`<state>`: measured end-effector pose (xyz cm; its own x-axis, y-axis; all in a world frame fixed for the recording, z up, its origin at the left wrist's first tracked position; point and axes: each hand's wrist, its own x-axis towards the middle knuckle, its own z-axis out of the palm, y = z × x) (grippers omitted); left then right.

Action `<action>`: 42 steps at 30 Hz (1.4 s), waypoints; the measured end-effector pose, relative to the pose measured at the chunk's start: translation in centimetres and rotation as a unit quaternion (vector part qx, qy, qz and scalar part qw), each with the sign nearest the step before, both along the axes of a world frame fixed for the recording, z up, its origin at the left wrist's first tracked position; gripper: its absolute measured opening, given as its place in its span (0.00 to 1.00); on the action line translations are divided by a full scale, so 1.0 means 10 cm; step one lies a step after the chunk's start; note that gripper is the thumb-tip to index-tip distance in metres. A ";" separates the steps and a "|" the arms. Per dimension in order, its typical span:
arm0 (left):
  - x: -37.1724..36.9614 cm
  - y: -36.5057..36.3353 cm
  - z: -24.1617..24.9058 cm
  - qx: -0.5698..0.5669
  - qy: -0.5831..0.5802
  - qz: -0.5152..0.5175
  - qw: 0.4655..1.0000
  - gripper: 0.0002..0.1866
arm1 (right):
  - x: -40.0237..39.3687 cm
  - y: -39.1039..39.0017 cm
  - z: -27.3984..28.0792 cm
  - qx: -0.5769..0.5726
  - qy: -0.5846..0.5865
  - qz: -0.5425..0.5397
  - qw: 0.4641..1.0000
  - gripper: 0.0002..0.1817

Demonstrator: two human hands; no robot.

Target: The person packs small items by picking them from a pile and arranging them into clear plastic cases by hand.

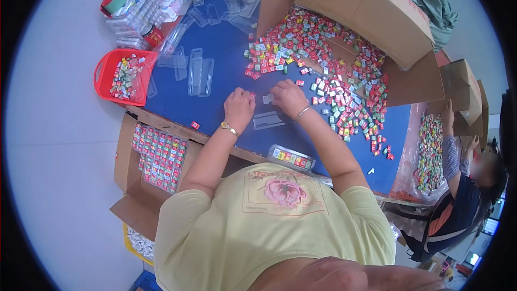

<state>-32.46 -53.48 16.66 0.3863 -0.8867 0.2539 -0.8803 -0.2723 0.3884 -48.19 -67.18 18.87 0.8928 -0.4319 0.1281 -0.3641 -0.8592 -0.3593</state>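
My left hand (240, 105), with a gold watch at the wrist, is closed with a small red block (252, 95) at its fingertips. Close by on the right, my right hand (290, 99) pinches at a small pale grey block (267, 98), its finer detail too small to make out. Just below both hands, a clear plastic tray (267, 120) lies on the blue tabletop (226, 48). Nearer my body sits another clear tray (291, 157) holding a row of coloured blocks. One loose red block (195, 125) rests left of my left forearm.
A tipped cardboard box (366, 8) spills many small coloured blocks (344, 102) across the right side. Clear trays (200, 73) lie at left, beside a red basket (98, 78). A carton (125, 156) of filled trays stands below. Another person (458, 199) is at far right.
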 end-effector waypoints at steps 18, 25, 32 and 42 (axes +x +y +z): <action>0.03 -0.13 0.04 0.004 0.107 -0.135 0.985 0.24 | -0.45 -0.04 -0.07 0.047 0.029 -0.120 0.991 0.15; -0.05 -0.13 0.02 -0.014 0.091 -0.139 0.986 0.19 | -0.46 -0.10 -0.11 0.054 0.020 -0.098 0.993 0.10; 0.05 -0.01 0.03 -0.020 0.077 -0.108 0.991 0.18 | 0.06 0.13 0.23 0.065 0.018 -0.078 0.995 0.11; 0.14 0.06 0.10 0.021 0.094 -0.112 0.989 0.19 | -0.10 -0.19 -0.02 0.009 0.033 -0.035 0.999 0.17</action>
